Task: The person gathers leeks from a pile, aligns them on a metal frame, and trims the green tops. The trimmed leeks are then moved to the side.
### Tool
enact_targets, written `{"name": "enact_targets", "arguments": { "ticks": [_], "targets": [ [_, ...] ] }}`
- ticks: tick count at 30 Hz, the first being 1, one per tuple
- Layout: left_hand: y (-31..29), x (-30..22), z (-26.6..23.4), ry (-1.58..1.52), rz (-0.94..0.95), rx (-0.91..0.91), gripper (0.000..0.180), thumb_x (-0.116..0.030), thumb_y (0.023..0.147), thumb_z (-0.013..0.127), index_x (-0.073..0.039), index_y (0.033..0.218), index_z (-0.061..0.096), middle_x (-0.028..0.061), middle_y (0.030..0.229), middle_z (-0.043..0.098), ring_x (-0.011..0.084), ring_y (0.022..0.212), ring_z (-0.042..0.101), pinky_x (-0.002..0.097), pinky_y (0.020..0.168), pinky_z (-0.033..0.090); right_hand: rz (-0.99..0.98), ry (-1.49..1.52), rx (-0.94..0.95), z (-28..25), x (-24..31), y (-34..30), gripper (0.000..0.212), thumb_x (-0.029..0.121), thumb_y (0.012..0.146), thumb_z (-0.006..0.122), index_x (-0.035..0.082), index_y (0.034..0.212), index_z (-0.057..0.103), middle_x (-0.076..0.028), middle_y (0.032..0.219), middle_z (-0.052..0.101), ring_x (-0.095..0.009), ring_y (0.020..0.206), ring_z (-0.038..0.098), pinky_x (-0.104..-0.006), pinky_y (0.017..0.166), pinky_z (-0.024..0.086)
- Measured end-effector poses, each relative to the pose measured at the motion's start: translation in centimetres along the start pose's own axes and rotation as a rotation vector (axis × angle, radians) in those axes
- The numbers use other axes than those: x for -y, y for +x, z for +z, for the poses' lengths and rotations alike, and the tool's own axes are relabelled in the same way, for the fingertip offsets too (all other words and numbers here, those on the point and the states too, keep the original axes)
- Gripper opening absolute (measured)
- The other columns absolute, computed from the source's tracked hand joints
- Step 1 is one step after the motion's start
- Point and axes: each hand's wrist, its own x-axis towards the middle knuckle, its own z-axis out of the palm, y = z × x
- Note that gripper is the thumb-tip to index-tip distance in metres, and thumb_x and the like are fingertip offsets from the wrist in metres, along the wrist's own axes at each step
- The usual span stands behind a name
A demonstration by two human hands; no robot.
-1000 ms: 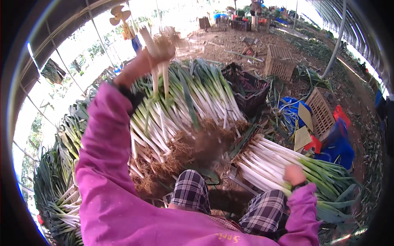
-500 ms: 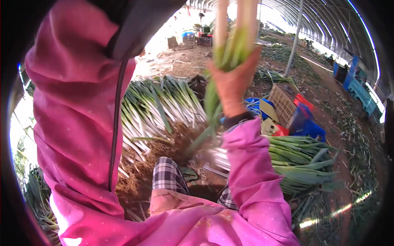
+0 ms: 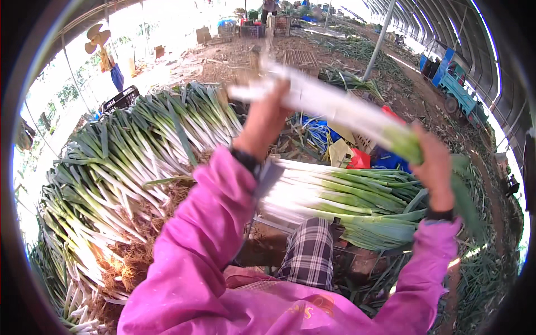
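Observation:
I hold up a small bunch of long green onions (image 3: 340,103), slanting down to the right and smeared by motion. My left hand (image 3: 264,123) is closed round the white end. My right hand (image 3: 435,164) grips the green part, with leaves trailing down past that wrist. Below my hands lies a stack of cleaner green onions (image 3: 363,206), white ends left and leaves right. A blurred grey flat piece (image 3: 269,177) shows beside my left wrist; I cannot tell what it is. To the left spreads a wide row of green onions (image 3: 128,162) with soil-covered roots (image 3: 137,259) toward me.
Behind the stack are blue straps (image 3: 318,134), a red bag (image 3: 360,159) and a plastic crate (image 3: 365,144). A black crate (image 3: 121,99) and a fan (image 3: 97,40) stand far left. A metal post (image 3: 381,44) and a blue-green cart (image 3: 460,92) are farther right. Loose leaves litter the ground.
The bunch has come down from upright to a slant. My left arm has dropped from high up, and its hand now grips the white end. My right hand has moved right and lower.

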Motion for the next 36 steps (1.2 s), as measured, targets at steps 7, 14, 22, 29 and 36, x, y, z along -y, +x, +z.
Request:
{"name": "enact_targets", "arguments": {
  "ticks": [7, 14, 22, 29, 36],
  "targets": [
    [-12.5, 14.2, -27.0, 0.288, -0.837, -0.548, 0.032, -0.029, 0.091, 0.064, -0.001, 0.106, 0.06, 0.0038, 0.079, 0.06, 0.0208, 0.07, 0.063, 0.0321, 0.065, 0.055, 0.055, 0.082, 0.714, 24.4, 6.9, -11.1, 0.073, 0.014, 0.065, 0.07, 0.025, 0.134, 0.049, -0.011, 0.099, 0.056, -0.029, 0.093, 0.057, -0.0413, 0.079, 0.046],
    [-11.9, 10.4, -27.0, 1.626, -0.152, -0.309, 0.025, -0.015, 0.083, 0.066, -0.004, 0.105, 0.063, 0.0136, 0.099, 0.064, 0.0265, 0.092, 0.059, 0.0369, 0.082, 0.047, 0.055, 0.172, 0.856, 25.3, 8.0, -9.4, 0.069, 0.015, 0.067, 0.072, 0.028, 0.132, 0.053, -0.01, 0.104, 0.053, -0.029, 0.101, 0.053, -0.0409, 0.087, 0.043],
    [-12.7, 14.2, -27.6, 2.092, 0.03, 0.023, 0.033, -0.014, 0.08, 0.064, -0.013, 0.113, 0.061, 0.0154, 0.118, 0.056, 0.038, 0.11, 0.05, 0.0491, 0.092, 0.045, 0.175, 0.195, 0.491, 25.0, 5.5, -11.4, 0.025, 0.009, 0.075, 0.06, 0.015, 0.097, 0.069, -0.007, 0.088, 0.06, -0.028, 0.092, 0.058, -0.0414, 0.084, 0.045],
    [-12.8, 13.8, -25.8, 1.989, -0.085, 0.378, 0.014, -0.011, 0.082, 0.057, -0.011, 0.095, 0.062, 0.008, 0.091, 0.059, 0.0294, 0.09, 0.06, 0.0411, 0.068, 0.052, 0.093, 0.278, 0.6, 26.4, 2.5, -8.9, 0.021, 0.01, 0.076, 0.059, 0.016, 0.093, 0.072, -0.01, 0.087, 0.058, -0.031, 0.089, 0.059, -0.0438, 0.074, 0.048],
    [-11.7, 15.1, -26.9, 1.9, 0.02, 0.506, 0.016, -0.013, 0.081, 0.057, -0.017, 0.095, 0.064, 0.005, 0.085, 0.06, 0.0265, 0.077, 0.063, 0.0384, 0.063, 0.052, 0.177, 0.118, 0.786, 27.8, 0.5, -8.4, 0.021, 0.015, 0.082, 0.058, 0.023, 0.094, 0.073, -0.01, 0.089, 0.059, -0.032, 0.084, 0.059, -0.0459, 0.071, 0.047]
  ]
}}
